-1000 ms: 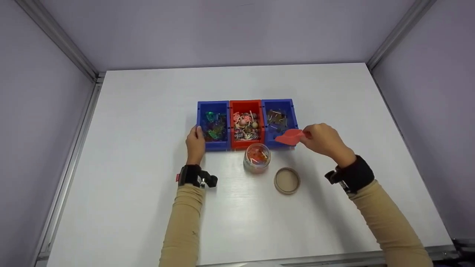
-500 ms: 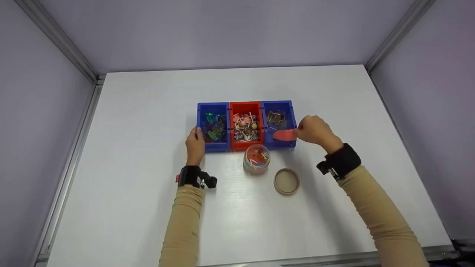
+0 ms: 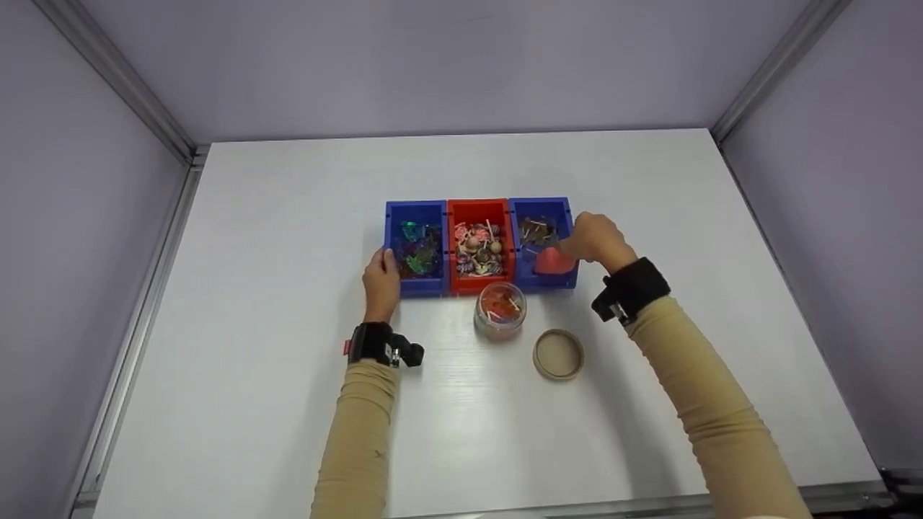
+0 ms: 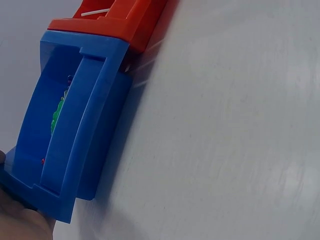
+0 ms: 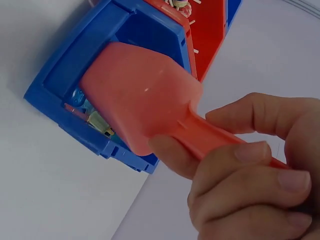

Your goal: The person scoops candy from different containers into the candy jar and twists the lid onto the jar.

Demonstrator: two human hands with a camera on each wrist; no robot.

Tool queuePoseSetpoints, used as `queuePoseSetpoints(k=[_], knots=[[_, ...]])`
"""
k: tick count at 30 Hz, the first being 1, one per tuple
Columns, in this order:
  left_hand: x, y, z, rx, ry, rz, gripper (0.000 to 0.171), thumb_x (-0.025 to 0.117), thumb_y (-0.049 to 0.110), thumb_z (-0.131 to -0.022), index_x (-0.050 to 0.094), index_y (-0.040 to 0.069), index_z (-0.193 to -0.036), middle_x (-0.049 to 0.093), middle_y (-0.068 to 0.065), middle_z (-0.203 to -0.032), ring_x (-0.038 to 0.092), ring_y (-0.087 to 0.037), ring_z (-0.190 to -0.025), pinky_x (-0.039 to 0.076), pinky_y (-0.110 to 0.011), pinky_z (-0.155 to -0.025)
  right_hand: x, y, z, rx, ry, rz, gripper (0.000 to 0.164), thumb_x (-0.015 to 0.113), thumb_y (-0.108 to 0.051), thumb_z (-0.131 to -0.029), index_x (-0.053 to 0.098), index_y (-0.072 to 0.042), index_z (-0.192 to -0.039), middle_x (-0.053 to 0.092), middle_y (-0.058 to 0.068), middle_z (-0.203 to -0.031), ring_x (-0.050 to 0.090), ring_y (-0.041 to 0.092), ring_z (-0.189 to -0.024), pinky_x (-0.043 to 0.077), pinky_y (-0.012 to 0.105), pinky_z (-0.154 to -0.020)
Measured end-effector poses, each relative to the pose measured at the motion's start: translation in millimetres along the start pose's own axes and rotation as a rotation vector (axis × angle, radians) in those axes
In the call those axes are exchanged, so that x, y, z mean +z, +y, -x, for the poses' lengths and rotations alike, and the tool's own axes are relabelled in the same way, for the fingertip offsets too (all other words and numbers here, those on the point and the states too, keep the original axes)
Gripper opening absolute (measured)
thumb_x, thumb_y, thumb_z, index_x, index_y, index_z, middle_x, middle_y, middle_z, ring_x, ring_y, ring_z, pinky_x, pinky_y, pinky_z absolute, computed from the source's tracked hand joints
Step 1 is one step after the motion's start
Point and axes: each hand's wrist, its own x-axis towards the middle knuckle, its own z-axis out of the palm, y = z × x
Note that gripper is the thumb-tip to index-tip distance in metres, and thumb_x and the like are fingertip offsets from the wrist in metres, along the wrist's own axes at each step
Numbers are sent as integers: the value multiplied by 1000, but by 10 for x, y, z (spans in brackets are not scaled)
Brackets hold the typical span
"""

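Note:
My left hand (image 3: 381, 285) grips the outer side wall of the left blue bin (image 3: 417, 287), its thumb over the rim. That bin holds green and dark wrapped candies. In my right hand (image 3: 595, 239) is a red plastic scoop (image 5: 140, 92), held by its handle. The scoop's bowl is inside the right blue bin (image 3: 541, 204), tilted down over its front part. Several lollipops (image 3: 536, 231) lie behind the bowl, and a few coloured pieces show beside it in the right wrist view. What the bowl contains is hidden by its back.
Between the blue bins sits a red bin (image 3: 478, 207) of lollipops, joined in a row. A clear jar (image 3: 500, 324) with red and orange candies stands open just in front. Right of the jar lies a round lid (image 3: 559, 355) on the white table (image 3: 288, 216). Walls enclose the table.
My right hand has moved left and away from me, and the scoop has gone from the bin's front right corner down into the bin. My left hand stays put.

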Motion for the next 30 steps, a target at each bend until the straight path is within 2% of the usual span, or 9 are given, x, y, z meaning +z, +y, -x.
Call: queuePoseSetpoints(k=[5, 7, 9, 12, 15, 18, 19, 23, 30], knots=[[10, -17, 0, -1, 13, 2, 41, 35, 22, -106, 52, -4, -132, 60, -23, -129, 54, -31, -127, 44, -43, -108, 30, -155, -40, 62, -19, -1, 35, 59, -27, -82, 63, 2, -102, 56, 10, -88, 50, 20, -71, 38, 26, -51], [17, -24, -2, 11, 21, 2, 39, 36, 22, -106, 55, -6, -125, 63, -23, -112, 58, -32, -112, 47, -40, -99, 49, -208, -45, 76, -20, 2, 33, 58, -25, -83, 63, 2, -101, 56, 11, -91, 49, 21, -74, 38, 27, -53], [25, -30, -7, 30, 33, -6, 37, 37, 21, -106, 58, -6, -118, 57, -17, -91, 56, -29, -93, 46, -36, -86, 69, -252, -48, 88, -15, 9, 30, 56, -23, -83, 64, 1, -100, 57, 12, -94, 49, 22, -76, 39, 29, -54], [27, -35, -12, 45, 42, -11, 35, 37, 20, -105, 58, -6, -114, 46, -12, -80, 48, -27, -83, 40, -36, -79, 99, -293, -59, 107, 0, 27, 30, 55, -22, -84, 65, 0, -101, 59, 13, -98, 49, 22, -78, 41, 31, -57], [15, -34, -15, 36, 41, -10, 37, 37, 21, -105, 57, -5, -124, 61, -19, -97, 59, -29, -102, 47, -39, -92, 120, -304, -72, 121, 14, 45, 33, 55, -22, -85, 65, 2, -106, 62, 15, -102, 50, 23, -80, 45, 33, -61], [7, -28, -8, 18, 23, -1, 40, 37, 21, -105, 53, -5, -132, 61, -24, -125, 55, -32, -125, 44, -44, -107, 119, -275, -70, 130, 20, 48, 37, 56, -24, -86, 65, 3, -110, 63, 16, -105, 51, 23, -82, 49, 35, -65], [5, -25, -6, 13, 16, 1, 41, 36, 22, -105, 52, -5, -133, 60, -24, -129, 54, -33, -128, 43, -44, -109, 113, -263, -70, 132, 21, 45, 39, 57, -26, -87, 65, 3, -111, 63, 17, -106, 51, 23, -83, 50, 35, -67], [-2, -21, -8, 2, -2, -1, 41, 35, 23, -106, 51, -3, -133, 59, -23, -131, 53, -32, -129, 43, -44, -109, 33, -239, -55, 116, 19, 32, 44, 62, -31, -86, 64, 4, -112, 63, 16, -105, 51, 23, -84, 50, 36, -68], [0, -20, -1, 2, -2, 12, 41, 35, 23, -106, 52, -3, -133, 60, -22, -129, 54, -31, -127, 44, -44, -108, -106, -251, -72, 119, -45, 46, 44, 64, -29, -81, 63, 3, -110, 56, 11, -96, 47, 22, -79, 40, 28, -56]])
